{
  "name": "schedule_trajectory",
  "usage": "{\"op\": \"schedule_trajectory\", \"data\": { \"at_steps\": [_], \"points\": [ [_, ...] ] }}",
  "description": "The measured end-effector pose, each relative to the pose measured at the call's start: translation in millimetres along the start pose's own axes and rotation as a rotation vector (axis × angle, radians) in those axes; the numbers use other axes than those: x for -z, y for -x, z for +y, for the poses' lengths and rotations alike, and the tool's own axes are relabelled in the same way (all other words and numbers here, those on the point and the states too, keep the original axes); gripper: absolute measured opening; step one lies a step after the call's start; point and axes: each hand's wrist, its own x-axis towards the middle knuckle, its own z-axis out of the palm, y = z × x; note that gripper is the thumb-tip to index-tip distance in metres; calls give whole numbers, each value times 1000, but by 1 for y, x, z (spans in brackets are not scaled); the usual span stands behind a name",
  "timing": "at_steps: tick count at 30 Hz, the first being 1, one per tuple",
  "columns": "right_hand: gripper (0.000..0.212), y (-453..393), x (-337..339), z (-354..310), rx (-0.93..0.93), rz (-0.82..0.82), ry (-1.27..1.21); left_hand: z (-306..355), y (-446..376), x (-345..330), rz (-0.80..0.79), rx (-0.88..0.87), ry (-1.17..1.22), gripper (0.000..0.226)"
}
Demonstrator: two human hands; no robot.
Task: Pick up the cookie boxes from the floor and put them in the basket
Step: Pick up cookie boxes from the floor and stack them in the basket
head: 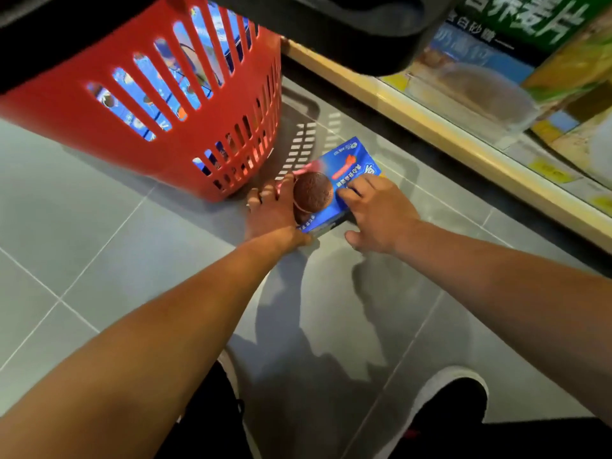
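Blue cookie box (344, 180) lies on the grey tiled floor (99, 260), just right of the red slotted basket (212, 127), nr its bottom corner; box shows a dark round cookie pic + pink/white print; both hands on it; left hand (275, 210) against the box's left edge, fingers spread fwd along the side, thumb at the near corner, so it looks curled round that edge; right hand (377, 210) on top of the box's right side, fingertips (347, 193) bent down onto the face, thumb (356, 240) low by the near edge, gripping; blue packs visible thru the basket slots, already inside; shelf edge (430, 127) w/ packaged goods runs at right; black-and-white shoe (447, 402) at bottom.
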Motion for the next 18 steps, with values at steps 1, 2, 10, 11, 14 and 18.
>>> {"op": "schedule_trajectory", "data": {
  "at_steps": [1, 2, 10, 11, 14, 18],
  "points": [
    [83, 0, 2, 3, 10, 18, 0, 1, -1, 2, -14, -9, 22, 134],
    [91, -1, 3, 7, 11, 34, -10, 1, 1, 3, -24, -34, 42, 133],
    [135, 13, -8, -5, 4, -220, 40, -13, 34, 10, -76, -357, 19, 126],
    [132, 20, -9, -9, 0, -220, -8, -13, 39, 15, -105, -372, 26, 123],
    [128, 49, 26, -14, -25, -248, -107, -2, 62, 49, -204, -406, 36, 119],
    [129, 89, 94, -20, -26, -283, -92, 12, 107, 100, -241, -421, 1, 121]
  ]
}}
